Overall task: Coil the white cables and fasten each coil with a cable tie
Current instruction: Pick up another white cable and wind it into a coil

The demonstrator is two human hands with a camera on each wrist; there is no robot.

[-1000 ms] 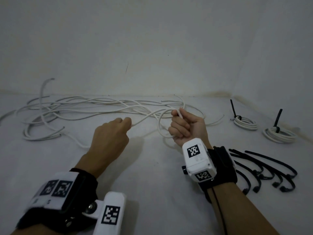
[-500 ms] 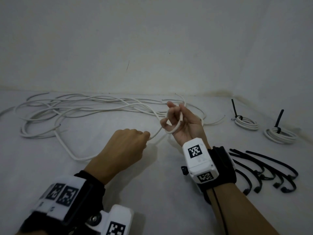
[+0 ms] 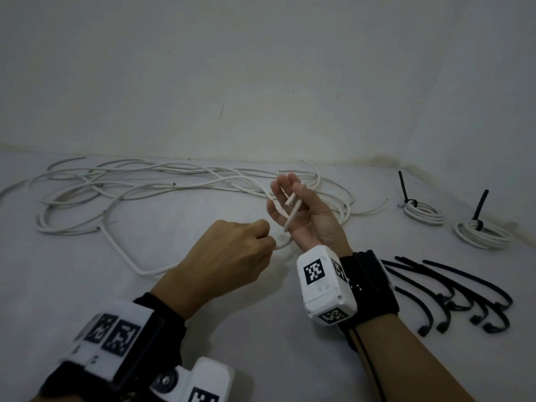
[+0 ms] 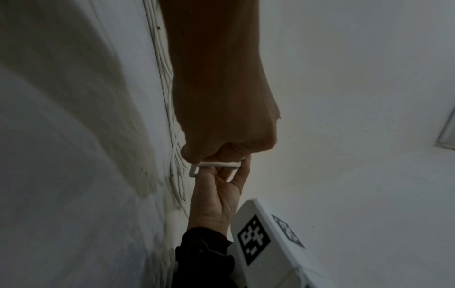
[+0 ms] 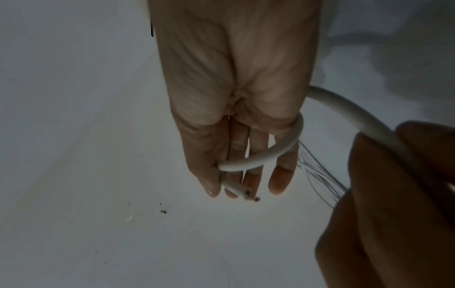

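Far left of the right hand [image 3: 301, 210], a loose tangle of white cables [image 3: 139, 187] sprawls on the white surface [image 3: 87, 285] along the wall. Just left of that hand, the left hand [image 3: 229, 256] is fisted, pinching the cable being coiled [image 3: 291, 219]. The right hand is raised palm-up with fingers [image 5: 280, 175] nearly straight; the thumb pins the cable's cut end against them as a loop crosses the palm. Right of it lie loose black cable ties [image 3: 452, 294], and farther right two tied coils [image 3: 425, 211] [image 3: 481, 235], their tie tails upright.
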